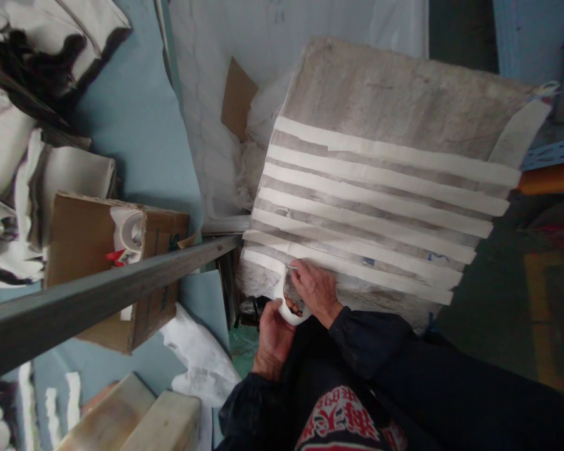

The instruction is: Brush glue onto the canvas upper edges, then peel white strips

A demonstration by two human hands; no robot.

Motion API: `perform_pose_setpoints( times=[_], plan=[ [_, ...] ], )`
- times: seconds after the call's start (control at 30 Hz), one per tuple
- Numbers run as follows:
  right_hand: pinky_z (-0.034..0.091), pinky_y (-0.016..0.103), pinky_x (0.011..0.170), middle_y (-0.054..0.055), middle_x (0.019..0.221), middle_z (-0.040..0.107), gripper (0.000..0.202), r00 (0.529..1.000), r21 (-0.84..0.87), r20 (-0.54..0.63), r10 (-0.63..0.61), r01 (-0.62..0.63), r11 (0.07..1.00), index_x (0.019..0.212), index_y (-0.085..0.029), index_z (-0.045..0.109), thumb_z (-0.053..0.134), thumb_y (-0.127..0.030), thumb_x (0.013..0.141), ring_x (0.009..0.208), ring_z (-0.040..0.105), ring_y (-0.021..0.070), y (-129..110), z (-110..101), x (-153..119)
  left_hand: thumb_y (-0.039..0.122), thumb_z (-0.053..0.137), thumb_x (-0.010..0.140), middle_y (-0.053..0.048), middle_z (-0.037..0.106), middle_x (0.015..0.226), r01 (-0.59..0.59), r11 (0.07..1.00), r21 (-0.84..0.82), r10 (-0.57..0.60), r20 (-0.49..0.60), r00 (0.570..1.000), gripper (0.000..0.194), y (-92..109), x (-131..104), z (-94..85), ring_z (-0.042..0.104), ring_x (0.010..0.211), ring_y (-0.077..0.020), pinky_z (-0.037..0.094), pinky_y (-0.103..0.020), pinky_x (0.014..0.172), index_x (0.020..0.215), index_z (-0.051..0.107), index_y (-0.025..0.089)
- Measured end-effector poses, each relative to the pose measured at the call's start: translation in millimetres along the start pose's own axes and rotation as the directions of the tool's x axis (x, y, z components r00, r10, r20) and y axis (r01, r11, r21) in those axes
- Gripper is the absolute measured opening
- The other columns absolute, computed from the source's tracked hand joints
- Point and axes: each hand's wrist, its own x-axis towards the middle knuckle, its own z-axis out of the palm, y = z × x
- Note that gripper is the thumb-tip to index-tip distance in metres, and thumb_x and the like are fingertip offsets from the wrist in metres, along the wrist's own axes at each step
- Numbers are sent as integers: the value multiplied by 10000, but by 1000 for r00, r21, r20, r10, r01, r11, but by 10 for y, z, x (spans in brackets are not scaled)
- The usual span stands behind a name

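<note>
A large grey, worn cloth-like pad (376,94) lies tilted in front of me, with several white strips (357,181) in rows across it. Their right ends reach past the pad's edge. At the pad's near left corner, a curled white strip (280,285) bends into a loop between my hands. My left hand (273,335) is closed on the loop's lower part, thumb on top. My right hand (316,287) rests over the lowest rows, its fingers closed at the loop's upper end. What lies under those fingers is partly hidden.
At left, a metal bar (122,282) crosses before a cardboard box (94,238) with rolls inside. Folded white and dark pieces (70,181) lie on the blue-grey table (145,119). A white bin (207,75) stands behind the pad; pale blocks (164,426) sit lower left.
</note>
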Motion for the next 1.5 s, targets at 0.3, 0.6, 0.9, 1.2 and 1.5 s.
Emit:
perform_pose_setpoints(
  times=[0.3,0.6,0.9,1.2,1.5],
  plan=[
    [354,296,676,38,1012,738,200,1000,-22,10,-7,7,1000,1108,-228,697,523,-200,1012,877,651,186,-23,1,46,199,708,755,-35,694,625,2,1000,-5,-2,2,1000,92,19,11,3,653,601,-158,567,-279,652,709,719,120],
    [370,295,671,28,1009,733,172,999,-68,46,9,-6,998,1063,-231,684,515,-247,1035,909,667,193,-38,15,57,205,721,752,-44,692,633,-9,1000,10,9,26,1000,96,7,32,-24,640,614,-159,551,-277,651,715,720,116],
    [445,317,674,139,953,729,233,987,-200,146,74,-44,979,1009,-138,675,445,-103,997,870,703,260,-214,-81,171,235,738,739,-27,716,664,-28,999,20,27,20,999,108,-57,109,-86,642,611,-162,551,-303,682,757,727,129],
    [474,352,750,150,922,713,210,978,-229,200,65,-18,973,1005,-109,640,431,-119,1010,910,696,278,-292,-169,119,235,735,713,-61,781,830,-70,998,2,70,44,997,289,-74,167,-67,723,988,-312,556,-423,909,989,749,150],
    [435,321,738,122,1084,685,232,981,-217,195,18,26,976,1039,-164,610,379,-170,1061,991,660,241,-264,-193,33,235,726,709,-72,798,894,-88,996,-15,89,76,993,374,-75,188,-51,705,1091,-318,522,-423,982,1071,755,148]
  ],
)
